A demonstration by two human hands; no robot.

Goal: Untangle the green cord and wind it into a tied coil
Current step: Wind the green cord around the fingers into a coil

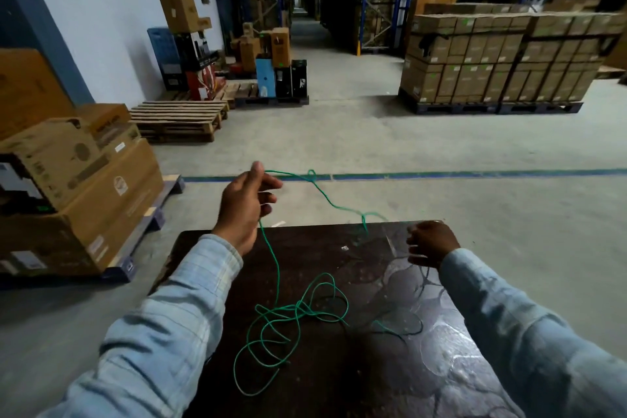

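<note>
A thin green cord [291,312] lies in loose tangled loops on the dark table [332,383]. One strand rises from the pile up into my left hand [244,204], which is raised beyond the table's far left edge and holds the cord between thumb and curled fingers. From that hand the cord runs right through the air, with small kinks, down toward the table's far edge near my right hand [431,243]. My right hand hovers over the far right corner with fingers curled; whether it holds the cord there is unclear.
The dark table has a shiny, worn right side. Cardboard boxes on a pallet [78,200] stand close at the left. Empty wooden pallets [179,119] and a large stack of boxes [502,58] stand farther off on the concrete floor, with a blue floor line [441,175] ahead.
</note>
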